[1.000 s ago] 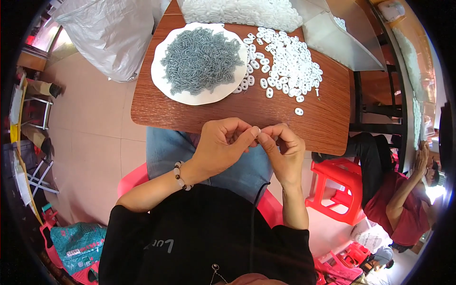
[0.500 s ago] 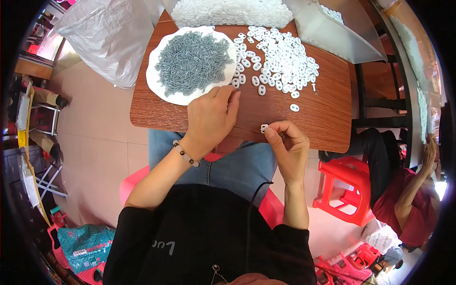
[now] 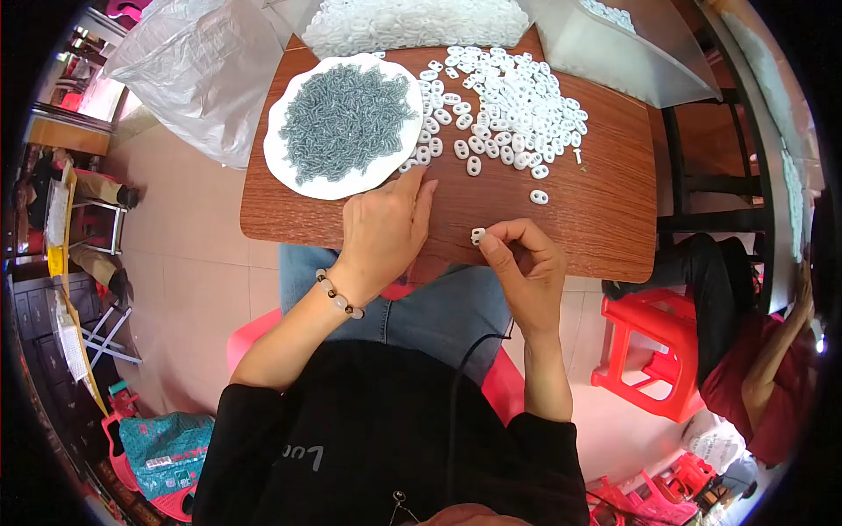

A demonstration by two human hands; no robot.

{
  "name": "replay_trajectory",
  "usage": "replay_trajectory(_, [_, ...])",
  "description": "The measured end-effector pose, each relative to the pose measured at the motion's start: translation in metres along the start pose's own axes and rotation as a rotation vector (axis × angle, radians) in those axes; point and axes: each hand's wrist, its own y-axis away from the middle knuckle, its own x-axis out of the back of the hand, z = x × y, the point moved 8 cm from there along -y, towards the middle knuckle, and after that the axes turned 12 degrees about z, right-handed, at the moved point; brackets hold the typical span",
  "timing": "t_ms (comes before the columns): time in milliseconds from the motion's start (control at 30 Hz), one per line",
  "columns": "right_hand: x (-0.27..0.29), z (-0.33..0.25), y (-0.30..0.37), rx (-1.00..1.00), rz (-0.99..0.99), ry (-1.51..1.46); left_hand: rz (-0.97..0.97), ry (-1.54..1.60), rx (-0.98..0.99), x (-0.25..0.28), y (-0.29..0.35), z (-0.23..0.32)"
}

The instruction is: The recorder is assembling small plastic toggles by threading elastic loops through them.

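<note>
My left hand reaches palm down over the near edge of the table, wearing a beaded bracelet. Its forefinger and thumb are apart, the fingertips beside loose white pieces at the plate's right rim; its other fingers are hidden beneath. Between thumb and forefinger, my right hand pinches a small white oval two-hole plastic piece, just above the table's front part. A white scalloped plate bears a heap of small grey springs. To its right spreads a pile of the white two-hole pieces.
The brown wooden table has a clear bin of white pieces at its back and a translucent tray back right. A plastic bag hangs left. A red stool and another person's arm are at right.
The view has shifted slightly. My left hand stays near the plate's edge, its fingertips at the white pieces. My right hand keeps its pinch on the white two-hole piece.
</note>
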Motion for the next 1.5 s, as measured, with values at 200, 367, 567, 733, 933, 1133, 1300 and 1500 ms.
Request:
replay_trajectory(200, [0.0,0.003,-0.002,-0.013,0.0,0.008,0.039,-0.002,-0.027,-0.003,-0.001,-0.002])
replay_trajectory(367, [0.001,0.004,-0.003,-0.009,-0.002,0.016,0.02,-0.024,-0.016,-0.007,-0.004,-0.003])
replay_trajectory(567, [0.0,0.006,-0.003,-0.004,0.014,0.014,-0.001,-0.04,-0.004,-0.017,-0.004,-0.003])
replay_trajectory(733, [-0.001,0.005,-0.004,0.033,-0.023,0.096,-0.029,-0.024,0.033,-0.021,-0.006,-0.002])
replay_trajectory(933, [0.0,0.006,-0.006,0.07,-0.007,0.115,0.054,0.09,-0.01,-0.016,-0.008,0.007])
replay_trajectory(1133, [0.0,0.002,-0.005,0.155,0.009,0.135,0.051,0.05,-0.034,-0.027,-0.015,0.013])
replay_trajectory(1300, [0.002,0.004,-0.004,0.113,0.028,0.147,0.042,0.031,-0.012,-0.036,-0.018,0.01])
replay_trajectory(1500, [0.002,-0.002,-0.004,0.153,0.037,0.195,0.072,0.043,-0.054,-0.039,-0.021,0.011])
